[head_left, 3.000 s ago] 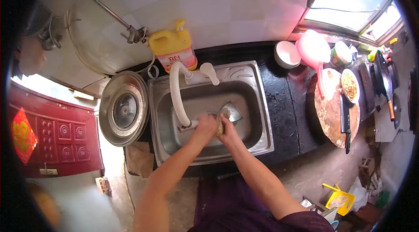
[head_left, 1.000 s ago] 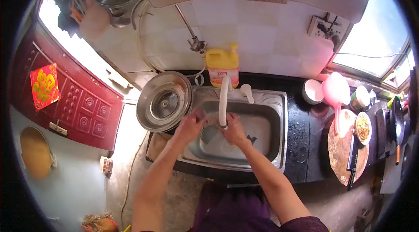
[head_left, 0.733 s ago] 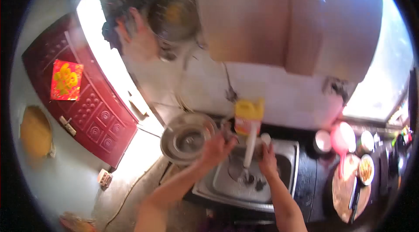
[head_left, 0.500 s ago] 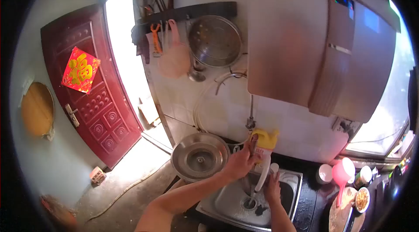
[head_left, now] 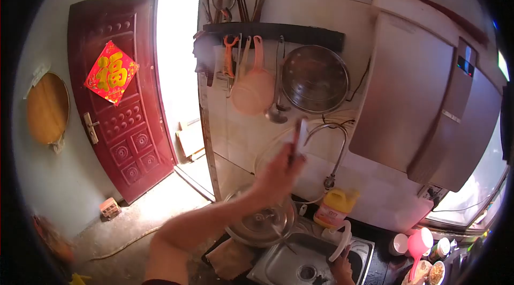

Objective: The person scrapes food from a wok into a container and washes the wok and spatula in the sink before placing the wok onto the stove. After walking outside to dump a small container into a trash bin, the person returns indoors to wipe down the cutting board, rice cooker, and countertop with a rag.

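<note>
My left hand (head_left: 279, 177) is raised before the wall, closed around a thin object (head_left: 300, 137) with a dark part and a pale part; motion blur hides its kind. My right hand (head_left: 341, 270) is low over the right side of the steel sink (head_left: 366, 255), closed on a long, pale, curved vegetable (head_left: 342, 241) that looks peeled. The curve stands up above the fingers, which are partly hidden. Behind the sink is a yellow-capped jug (head_left: 336, 208), with the metal tap (head_left: 342, 148) above it.
A round steel pan (head_left: 292, 223) sits left of the sink. Hanging on the wall are a pink strainer (head_left: 252, 92), a ladle (head_left: 277, 115) and a steel lid (head_left: 315, 79). On the right counter stand a pink dipper (head_left: 420, 242) and a bowl of food (head_left: 437, 272).
My left hand has risen from beside the jug and the pale vegetable, taking the thin object up with it. My right hand stays low by the sink. The camera view has shifted.
</note>
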Tool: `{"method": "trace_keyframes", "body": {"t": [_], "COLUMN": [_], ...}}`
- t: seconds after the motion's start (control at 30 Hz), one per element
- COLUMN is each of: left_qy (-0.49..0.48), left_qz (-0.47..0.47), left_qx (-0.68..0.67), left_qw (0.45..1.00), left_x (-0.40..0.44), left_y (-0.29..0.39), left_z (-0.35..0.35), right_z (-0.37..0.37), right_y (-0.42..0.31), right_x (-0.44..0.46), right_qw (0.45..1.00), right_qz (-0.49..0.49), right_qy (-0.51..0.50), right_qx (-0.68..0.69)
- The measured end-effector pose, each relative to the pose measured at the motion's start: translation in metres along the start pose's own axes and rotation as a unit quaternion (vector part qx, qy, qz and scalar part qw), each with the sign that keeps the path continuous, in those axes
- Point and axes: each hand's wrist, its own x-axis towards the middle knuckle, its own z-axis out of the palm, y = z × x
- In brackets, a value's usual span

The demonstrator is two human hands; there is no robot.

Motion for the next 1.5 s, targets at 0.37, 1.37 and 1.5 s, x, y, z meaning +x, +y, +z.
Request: {"method": "trace_keyframes", "body": {"t": [0.37, 1.37, 1.5], "left_qy": [0.313, 0.283, 0.276], "left_qz": [0.068, 0.240, 0.279], "left_qx": [0.317, 0.369, 0.315], "left_qw": [0.893, 0.852, 0.864], "left_x": [0.226, 0.245, 0.146], "left_y": [-0.052, -0.134, -0.141], "left_z": [-0.215, -0.178, -0.171], "right_z": [0.066, 0.086, 0.130], "right_y": [0.000, -0.007, 0.054], "right_x": [-0.044, -0.036, -0.021], "right_qw": [0.993, 0.923, 0.947], "right_qz": [0.002, 0.182, 0.054], "right_qy": [0.109, 0.038, 0.257], "right_qx": [0.052, 0.338, 0.187]}}
